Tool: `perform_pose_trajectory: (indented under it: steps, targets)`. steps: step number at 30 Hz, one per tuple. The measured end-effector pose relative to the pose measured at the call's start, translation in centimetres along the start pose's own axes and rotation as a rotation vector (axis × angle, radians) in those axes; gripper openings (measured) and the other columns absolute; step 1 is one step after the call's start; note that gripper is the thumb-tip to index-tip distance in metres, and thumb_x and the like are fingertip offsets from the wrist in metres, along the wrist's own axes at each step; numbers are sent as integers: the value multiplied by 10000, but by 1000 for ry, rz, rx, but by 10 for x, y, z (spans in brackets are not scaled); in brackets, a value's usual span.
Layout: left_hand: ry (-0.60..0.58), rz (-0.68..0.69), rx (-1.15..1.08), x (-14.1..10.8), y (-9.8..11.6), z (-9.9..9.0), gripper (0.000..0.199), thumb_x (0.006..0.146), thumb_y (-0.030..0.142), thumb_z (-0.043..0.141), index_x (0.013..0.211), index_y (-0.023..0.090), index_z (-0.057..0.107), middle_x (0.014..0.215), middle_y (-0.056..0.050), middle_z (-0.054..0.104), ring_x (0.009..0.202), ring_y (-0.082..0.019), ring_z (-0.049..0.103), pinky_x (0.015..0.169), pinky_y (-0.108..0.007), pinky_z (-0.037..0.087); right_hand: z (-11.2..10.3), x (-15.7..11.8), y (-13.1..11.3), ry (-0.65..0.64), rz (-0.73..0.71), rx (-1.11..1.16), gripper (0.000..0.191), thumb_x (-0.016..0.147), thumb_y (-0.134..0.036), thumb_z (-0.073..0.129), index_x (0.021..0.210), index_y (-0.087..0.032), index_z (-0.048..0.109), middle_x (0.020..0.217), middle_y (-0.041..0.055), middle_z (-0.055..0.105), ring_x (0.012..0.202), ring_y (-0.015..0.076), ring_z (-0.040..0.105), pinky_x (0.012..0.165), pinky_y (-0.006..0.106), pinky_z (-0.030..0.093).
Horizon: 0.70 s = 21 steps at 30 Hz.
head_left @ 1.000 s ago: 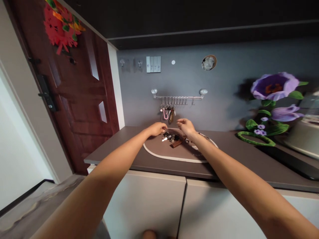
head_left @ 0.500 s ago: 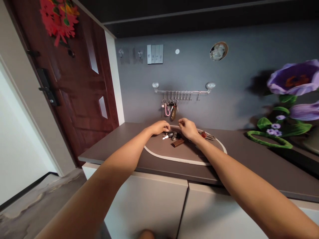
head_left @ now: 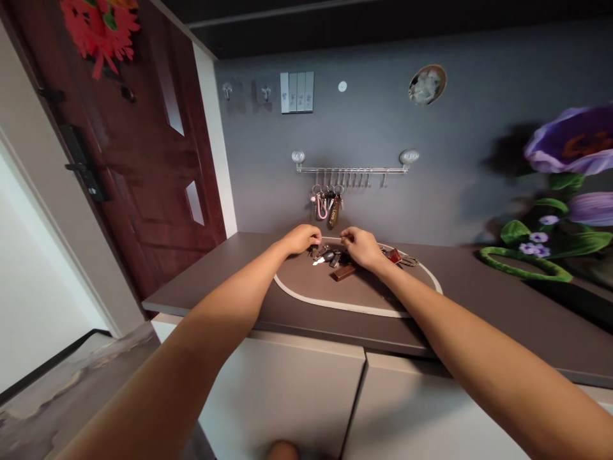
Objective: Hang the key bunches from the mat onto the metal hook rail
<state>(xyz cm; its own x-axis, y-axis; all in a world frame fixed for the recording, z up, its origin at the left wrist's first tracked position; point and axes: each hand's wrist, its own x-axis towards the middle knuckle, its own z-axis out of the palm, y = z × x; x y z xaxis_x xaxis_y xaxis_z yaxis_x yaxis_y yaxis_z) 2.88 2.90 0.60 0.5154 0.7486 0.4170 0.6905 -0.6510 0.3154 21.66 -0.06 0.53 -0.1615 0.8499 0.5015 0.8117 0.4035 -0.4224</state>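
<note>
My left hand [head_left: 302, 239] is closed at the left side of a pile of keys [head_left: 328, 255] on a brown mat [head_left: 325, 303] with a pale rim. Its fingers curl together, and what they hold, if anything, is too small to make out. Over the pile's right part, my right hand [head_left: 363, 246] pinches thumb and fingers together; its grasp is hidden too. In front of the keys lies a brown rectangular piece [head_left: 343, 273]. Right of my right wrist are a reddish-brown item [head_left: 394, 256] and a chain [head_left: 410, 260].
A clear hook rail [head_left: 354, 170] on the grey wall carries several key rings, a pink carabiner-like loop [head_left: 322, 207] and a brown tag [head_left: 334, 212]. Purple artificial flowers [head_left: 565, 144] stand at the right, with a green ring-shaped piece [head_left: 524, 265]. A dark cabinet overhangs the counter [head_left: 205, 268].
My left hand has drawn slightly back to the left from the keys. My right hand stays nearly where it was. The view has shifted a little.
</note>
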Motion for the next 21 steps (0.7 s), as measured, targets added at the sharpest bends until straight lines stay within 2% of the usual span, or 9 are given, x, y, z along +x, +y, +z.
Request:
perform_pose_trajectory:
  steps: [5,10,13,16,21]
  targets:
    - [83,-63,-104,-1,3,-7,114,719,168,491,687,124,592,689,-13,593,637,-110,507,651,-230,394,0,-1,-1,3,-20,2,205,759,-160,475,908,-171,616,863,63,651,797,153,587,746,237,412]
    - [107,-186,-497,1,5,-4,73,741,161,512,710,104,544,601,2,543,527,-65,475,598,-229,424,0,-2,-4,5,-40,12,193,755,-149,480,887,-177,617,853,56,651,788,152,586,744,239,411]
    - [152,-272,-742,1,11,-3,51,762,148,519,742,101,520,637,-1,553,562,-52,505,654,-253,444,-2,-4,-7,9,-43,50,206,760,-156,477,919,-175,607,879,57,649,801,151,586,755,242,410]
    - [191,-348,-867,-1,20,-6,58,765,155,536,753,103,514,690,-9,566,615,-52,530,706,-272,449,-4,-7,-11,30,-55,101,222,769,-177,473,957,-177,592,924,56,640,839,148,578,778,246,404]
    - [176,-331,-1019,-2,30,-7,126,743,214,582,791,116,517,753,-13,577,699,-66,554,769,-305,453,-6,-8,-14,64,-162,197,218,784,-250,457,952,-187,580,967,43,616,857,136,557,796,252,397]
